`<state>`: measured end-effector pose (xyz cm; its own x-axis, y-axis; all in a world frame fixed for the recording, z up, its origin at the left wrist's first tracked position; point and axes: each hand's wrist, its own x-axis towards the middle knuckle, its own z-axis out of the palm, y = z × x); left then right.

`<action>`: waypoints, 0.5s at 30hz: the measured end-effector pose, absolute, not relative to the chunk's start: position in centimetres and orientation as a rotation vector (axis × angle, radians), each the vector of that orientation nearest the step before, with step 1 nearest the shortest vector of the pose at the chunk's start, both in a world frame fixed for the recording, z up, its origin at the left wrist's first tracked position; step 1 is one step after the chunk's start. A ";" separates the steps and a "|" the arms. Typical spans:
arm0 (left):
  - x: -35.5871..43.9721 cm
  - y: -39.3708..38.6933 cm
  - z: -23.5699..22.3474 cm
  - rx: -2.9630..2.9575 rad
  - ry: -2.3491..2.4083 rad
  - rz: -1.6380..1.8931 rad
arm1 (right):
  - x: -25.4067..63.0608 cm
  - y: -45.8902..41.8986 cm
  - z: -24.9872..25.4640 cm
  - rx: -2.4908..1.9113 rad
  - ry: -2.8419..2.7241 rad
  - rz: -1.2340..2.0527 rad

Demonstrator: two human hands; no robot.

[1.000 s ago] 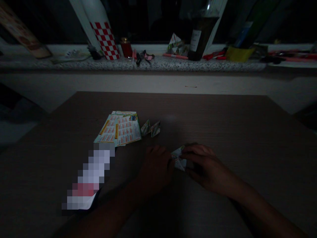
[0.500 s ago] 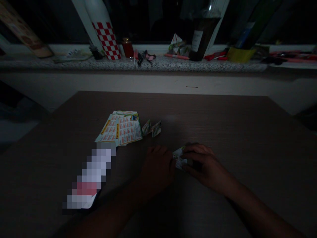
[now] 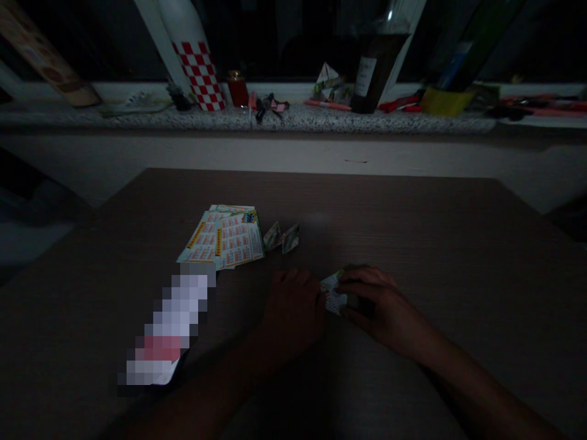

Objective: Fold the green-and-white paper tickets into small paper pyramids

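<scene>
There is one view only, from a camera on the person's head, looking forward and down across the dark tabletop (image 3: 413, 220). It sits close above the near edge, so both forearms enter from the bottom of the frame and the left hand (image 3: 293, 311) and right hand (image 3: 376, 302) lie just below the middle. Farther off, the view reaches the speckled window ledge (image 3: 293, 119) running across the top, with the wall below it.

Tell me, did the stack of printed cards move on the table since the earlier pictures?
No. The printed cards lie beside the two small folded papers as before.
</scene>
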<state>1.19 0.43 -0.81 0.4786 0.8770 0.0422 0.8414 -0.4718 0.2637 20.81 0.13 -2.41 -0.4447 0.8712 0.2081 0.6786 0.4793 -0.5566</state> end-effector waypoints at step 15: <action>1.4 0.5 -0.7 2.520 1.507 0.232 | 20.9 0.0 -2.6 -1.277 -2.269 0.549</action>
